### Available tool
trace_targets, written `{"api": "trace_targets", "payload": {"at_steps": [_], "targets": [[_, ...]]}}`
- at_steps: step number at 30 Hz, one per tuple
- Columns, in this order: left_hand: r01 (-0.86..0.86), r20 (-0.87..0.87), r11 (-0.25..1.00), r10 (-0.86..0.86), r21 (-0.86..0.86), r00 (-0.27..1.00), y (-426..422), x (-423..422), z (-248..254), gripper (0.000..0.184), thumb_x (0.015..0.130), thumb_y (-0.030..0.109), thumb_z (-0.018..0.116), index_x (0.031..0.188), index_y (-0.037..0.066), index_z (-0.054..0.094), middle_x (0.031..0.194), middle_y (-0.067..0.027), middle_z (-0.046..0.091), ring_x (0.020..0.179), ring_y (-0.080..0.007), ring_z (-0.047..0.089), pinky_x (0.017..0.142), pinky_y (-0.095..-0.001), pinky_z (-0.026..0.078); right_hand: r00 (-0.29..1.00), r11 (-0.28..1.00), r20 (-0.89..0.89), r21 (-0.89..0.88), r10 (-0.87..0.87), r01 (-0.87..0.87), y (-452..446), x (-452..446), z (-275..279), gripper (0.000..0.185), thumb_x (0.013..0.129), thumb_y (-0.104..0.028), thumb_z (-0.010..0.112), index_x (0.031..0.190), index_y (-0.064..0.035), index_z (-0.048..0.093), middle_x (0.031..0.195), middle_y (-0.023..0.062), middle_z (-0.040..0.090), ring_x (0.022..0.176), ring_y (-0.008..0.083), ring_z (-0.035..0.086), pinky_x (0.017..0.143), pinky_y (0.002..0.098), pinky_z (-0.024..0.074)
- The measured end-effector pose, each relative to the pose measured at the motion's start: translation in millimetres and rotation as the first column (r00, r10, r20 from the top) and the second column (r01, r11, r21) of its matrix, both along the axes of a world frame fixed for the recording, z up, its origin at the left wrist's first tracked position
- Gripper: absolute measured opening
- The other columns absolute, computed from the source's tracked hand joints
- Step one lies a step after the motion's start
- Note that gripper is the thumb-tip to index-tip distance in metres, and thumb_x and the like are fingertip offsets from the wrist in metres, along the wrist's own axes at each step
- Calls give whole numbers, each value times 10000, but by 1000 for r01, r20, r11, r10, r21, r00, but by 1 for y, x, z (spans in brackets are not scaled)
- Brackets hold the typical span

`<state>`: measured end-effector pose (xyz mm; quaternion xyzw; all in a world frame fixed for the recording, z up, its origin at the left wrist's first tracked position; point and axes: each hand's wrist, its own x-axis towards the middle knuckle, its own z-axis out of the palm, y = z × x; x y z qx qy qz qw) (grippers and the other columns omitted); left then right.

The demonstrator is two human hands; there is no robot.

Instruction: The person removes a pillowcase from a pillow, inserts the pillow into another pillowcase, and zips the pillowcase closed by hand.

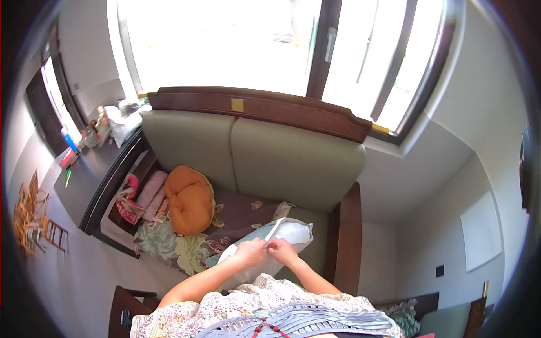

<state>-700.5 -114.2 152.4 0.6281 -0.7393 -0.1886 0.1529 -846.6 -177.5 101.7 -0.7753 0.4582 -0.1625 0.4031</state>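
Note:
A light-coloured fabric cover (234, 271) with a white filling (293, 231) showing at its open end is held in front of my body, above the sofa seat. My left hand (251, 252) is closed on the edge of the cover. Close beside it, almost touching, my right hand (283, 252) pinches the same edge near the opening. The fingertips of both hands meet at the rim, and small details between them are too small to make out.
A sofa with a green backrest (293, 160) stands below the window. On its seat lie an orange cushion (189, 200), a pink roll (151, 195) and a floral cloth (239, 213). A dark cabinet (93, 183) with bottles is at left, wooden chairs (34, 217) beyond.

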Motion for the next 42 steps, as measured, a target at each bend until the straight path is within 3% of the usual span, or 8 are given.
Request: {"api": "trace_targets", "payload": {"at_steps": [5,6,8,11,17,30,35,42], "targets": [[48,36,999,-48,-7,998,3,-2,3,154,745,172,538,812,35,514,808,-153,545,742,-326,560,653,-420,454,973,967,-12,112,229,-227,-10,-7,9,173,727,-199,543,829,-100,642,777,118,613,716,277,581,652,353,459],[66,33,998,-65,-4,997,3,-1,4,154,745,172,538,812,35,514,808,-153,545,742,-326,560,653,-420,454,977,971,-14,116,212,-209,-7,-9,4,173,727,-199,543,829,-100,642,777,118,613,716,277,581,652,353,459],[37,32,999,-37,-8,999,4,0,6,155,746,173,541,813,36,513,814,-153,546,743,-328,559,657,-421,452,993,938,19,-332,113,-101,2,-11,3,144,731,-193,543,792,-93,627,750,118,594,710,279,577,654,373,462],[54,39,998,-53,-28,998,0,0,-1,164,747,179,541,828,39,514,818,-153,549,732,-325,567,647,-422,457,981,881,-188,-455,46,-128,9,-7,14,131,744,-178,511,738,-73,590,727,133,580,704,296,576,651,405,457],[41,71,999,-39,-32,997,-6,-10,-7,157,738,178,526,807,38,510,781,-177,565,710,-343,578,631,-444,463,928,967,-365,-203,71,-154,1,-7,15,151,733,-158,471,737,-46,572,748,178,590,699,340,581,612,446,460],[100,10,994,-101,45,995,-26,-32,24,146,765,182,515,791,39,499,734,-188,567,710,-370,551,632,-463,430,915,863,-323,-503,-241,50,-12,-37,29,180,685,-136,516,812,-12,544,781,158,597,718,294,594,635,405,476],[136,-117,985,-123,107,986,-23,-13,23,175,751,190,512,795,24,480,719,-191,565,711,-386,550,630,-468,436,997,900,-18,-431,-79,64,-18,-48,18,160,728,-163,477,724,-37,577,771,136,598,708,341,562,646,400,459],[151,113,974,-171,169,979,19,-1,-13,196,745,211,540,828,42,485,760,-151,574,677,-347,571,594,-430,458,973,937,231,339,4,-84,19,-25,-36,138,757,-136,504,694,-20,542,645,45,543,635,132,493,592,283,414]]}}
